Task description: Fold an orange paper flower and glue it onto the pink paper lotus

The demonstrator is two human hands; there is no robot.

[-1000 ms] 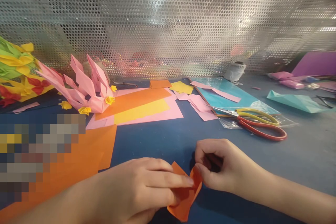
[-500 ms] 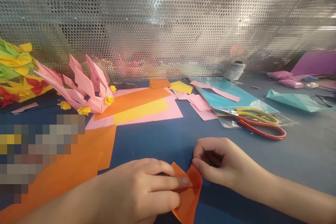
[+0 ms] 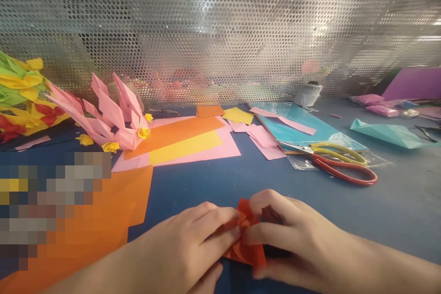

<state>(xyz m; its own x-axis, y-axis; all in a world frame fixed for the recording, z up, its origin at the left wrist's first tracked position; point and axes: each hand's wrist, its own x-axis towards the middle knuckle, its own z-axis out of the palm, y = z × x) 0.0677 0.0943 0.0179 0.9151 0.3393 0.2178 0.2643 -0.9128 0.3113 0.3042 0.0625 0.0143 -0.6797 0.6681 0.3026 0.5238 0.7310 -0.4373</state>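
Bottom centre of frame: fingers of the left hand [image 3: 193, 243] are pressed together, tips on the upper left edge of the paper [image 3: 246, 251]. Fingers of the right hand [image 3: 292, 239] curl round it, pinching its top and right side. The fingertips of the two hands touch. Half a second ago the hands were apart and the paper stuck out flat below the left fingertips. Now it is bunched smaller, low on the table [image 3: 206, 183]. The orange sheet [image 3: 103, 220] lies just left of the left wrist. Bare blue table is open above the hands up to the pink sheets [image 3: 206, 152]. Scissors [image 3: 330, 161] lie well apart, right of centre.
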